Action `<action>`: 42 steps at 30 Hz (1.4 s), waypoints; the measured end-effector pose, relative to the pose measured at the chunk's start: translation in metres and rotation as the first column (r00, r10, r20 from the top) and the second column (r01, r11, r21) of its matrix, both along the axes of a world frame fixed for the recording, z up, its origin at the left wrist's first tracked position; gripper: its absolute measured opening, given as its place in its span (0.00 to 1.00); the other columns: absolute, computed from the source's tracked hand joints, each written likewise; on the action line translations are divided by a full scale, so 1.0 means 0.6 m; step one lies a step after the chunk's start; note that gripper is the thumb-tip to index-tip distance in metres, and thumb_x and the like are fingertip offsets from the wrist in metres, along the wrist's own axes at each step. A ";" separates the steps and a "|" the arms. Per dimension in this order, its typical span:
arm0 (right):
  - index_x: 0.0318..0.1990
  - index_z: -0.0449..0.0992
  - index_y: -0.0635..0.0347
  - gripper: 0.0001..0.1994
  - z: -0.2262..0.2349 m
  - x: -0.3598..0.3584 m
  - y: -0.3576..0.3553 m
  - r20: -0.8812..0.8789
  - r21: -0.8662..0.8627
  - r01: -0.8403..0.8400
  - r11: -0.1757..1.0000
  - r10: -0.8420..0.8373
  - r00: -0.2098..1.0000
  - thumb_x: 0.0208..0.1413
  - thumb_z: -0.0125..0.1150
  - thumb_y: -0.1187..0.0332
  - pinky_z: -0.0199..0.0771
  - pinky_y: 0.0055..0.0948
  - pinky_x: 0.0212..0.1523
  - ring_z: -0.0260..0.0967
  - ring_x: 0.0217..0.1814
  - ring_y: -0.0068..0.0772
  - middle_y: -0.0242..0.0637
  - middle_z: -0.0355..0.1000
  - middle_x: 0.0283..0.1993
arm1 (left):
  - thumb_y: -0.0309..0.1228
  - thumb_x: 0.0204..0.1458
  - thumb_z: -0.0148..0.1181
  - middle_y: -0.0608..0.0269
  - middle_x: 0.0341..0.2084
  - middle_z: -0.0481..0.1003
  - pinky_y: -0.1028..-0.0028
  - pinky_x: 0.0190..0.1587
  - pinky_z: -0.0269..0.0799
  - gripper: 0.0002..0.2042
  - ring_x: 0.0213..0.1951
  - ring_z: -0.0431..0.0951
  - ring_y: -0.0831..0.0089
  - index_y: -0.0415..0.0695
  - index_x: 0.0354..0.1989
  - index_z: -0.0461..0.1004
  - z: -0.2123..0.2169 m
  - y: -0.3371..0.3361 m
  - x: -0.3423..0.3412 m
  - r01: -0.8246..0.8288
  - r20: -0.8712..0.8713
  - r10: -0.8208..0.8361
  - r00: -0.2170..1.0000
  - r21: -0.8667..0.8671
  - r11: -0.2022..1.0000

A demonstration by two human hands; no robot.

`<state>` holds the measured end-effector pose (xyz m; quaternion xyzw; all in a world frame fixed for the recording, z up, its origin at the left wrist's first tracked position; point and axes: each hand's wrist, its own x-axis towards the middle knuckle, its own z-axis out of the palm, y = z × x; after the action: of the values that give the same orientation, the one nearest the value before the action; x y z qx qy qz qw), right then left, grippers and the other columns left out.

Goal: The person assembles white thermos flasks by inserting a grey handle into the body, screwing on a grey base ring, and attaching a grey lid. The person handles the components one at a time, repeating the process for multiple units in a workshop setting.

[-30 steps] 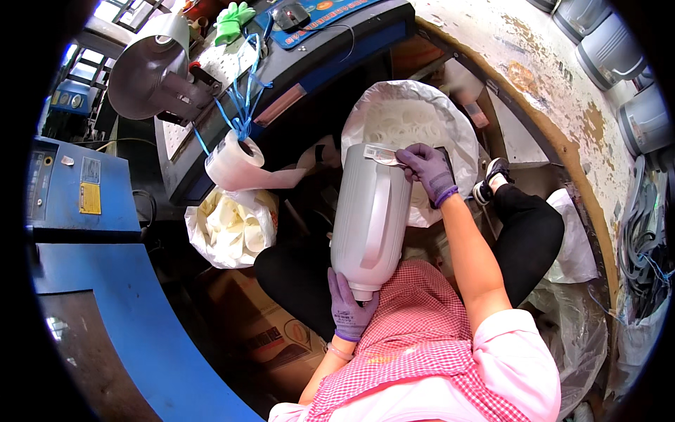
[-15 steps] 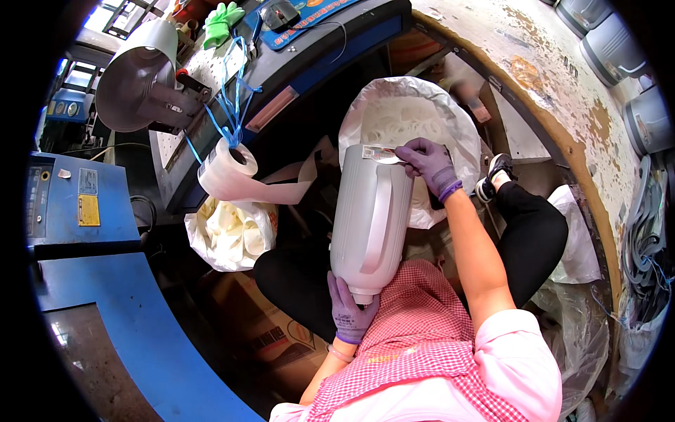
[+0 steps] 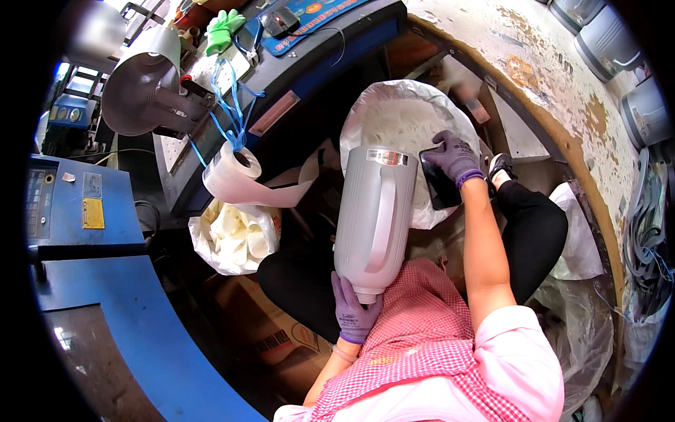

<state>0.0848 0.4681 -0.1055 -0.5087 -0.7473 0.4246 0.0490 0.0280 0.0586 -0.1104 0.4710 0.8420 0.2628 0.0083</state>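
While a roll (image 3: 225,177) hangs on blue ties (image 3: 238,137), the left hand (image 3: 356,318), partly curled, cups the neck (image 3: 367,290) of the flask (image 3: 360,218), which is tilted with that end toward the apron (image 3: 422,309), label (image 3: 387,157) upward. Next, a dark panel (image 3: 441,191) sits under the right hand's (image 3: 453,158) bent fingers; a grip cannot be confirmed.

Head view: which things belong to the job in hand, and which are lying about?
Likely job:
grey flask casing, left hand at its neck
label on the casing
dark flat slab at right hand

Apparently lying about:
green glove
computer mouse
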 end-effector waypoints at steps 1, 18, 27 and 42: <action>0.50 0.77 0.63 0.26 -0.010 -0.004 0.005 -0.116 0.013 -0.010 1.000 0.011 0.993 0.48 0.70 0.53 0.74 0.37 0.55 0.77 0.51 0.44 0.49 0.78 0.48 | 0.38 0.43 0.73 0.23 0.65 0.54 0.52 0.60 0.70 0.51 0.63 0.62 0.30 0.35 0.71 0.45 0.001 0.003 -0.004 0.006 0.011 -0.006 1.000 -0.011 1.000; 0.63 0.70 0.50 0.28 0.218 -0.016 -0.034 0.004 0.957 -0.220 0.187 0.754 0.657 0.51 0.63 0.67 0.66 0.43 0.63 0.67 0.62 0.47 0.39 0.69 0.62 | 0.30 0.42 0.70 0.52 0.59 0.68 0.64 0.63 0.67 0.43 0.59 0.72 0.62 0.34 0.69 0.57 0.179 -0.084 -0.109 -0.415 0.790 -0.020 0.612 0.343 0.843; 0.54 0.77 0.66 0.18 0.358 0.065 -0.116 -0.642 0.150 -0.128 0.980 0.196 0.741 0.60 0.59 0.64 0.75 0.35 0.50 0.78 0.41 0.32 0.40 0.80 0.38 | 0.40 0.60 0.58 0.52 0.60 0.69 0.71 0.63 0.63 0.30 0.60 0.70 0.66 0.31 0.66 0.62 0.421 0.064 -0.416 -0.139 0.525 -0.472 0.708 0.760 0.635; 0.32 0.72 0.59 0.16 0.491 -0.421 0.006 -0.935 -0.077 -0.291 0.954 0.032 0.354 0.63 0.60 0.56 0.55 0.29 0.16 0.61 0.15 0.27 0.33 0.66 0.19 | 0.42 0.57 0.59 0.58 0.17 0.72 0.70 0.14 0.64 0.16 0.13 0.70 0.71 0.40 0.31 0.75 0.412 0.234 -0.769 -0.564 0.625 -0.212 0.752 0.775 0.285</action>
<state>-0.1675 0.4716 0.1892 -0.1086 -0.5828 0.7217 0.3573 -0.4334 0.1990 0.1365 0.1600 0.5147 0.8420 -0.0227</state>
